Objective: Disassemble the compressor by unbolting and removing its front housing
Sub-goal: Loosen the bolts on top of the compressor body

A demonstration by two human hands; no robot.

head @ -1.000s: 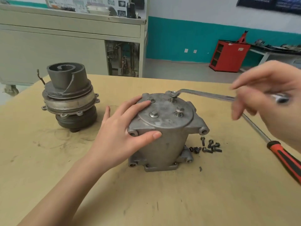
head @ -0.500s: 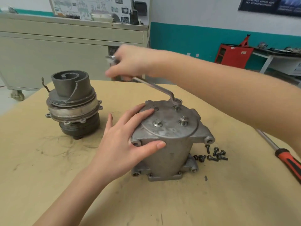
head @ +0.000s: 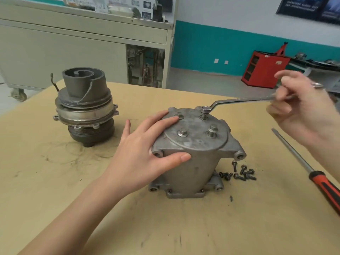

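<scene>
Standing upright on the tabletop, the cast-metal compressor looks heavy, stiff and probably oily. The left grip presses flat-fingered over its top edge, bracing it, while the right grip pinches the wrench, ring end on a raised bolt. The corner lugs likely offer the surest hold.

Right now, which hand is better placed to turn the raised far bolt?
Right. The right hand holds the box wrench seated on that bolt; the left hand is spread over the housing, bracing it.
</scene>
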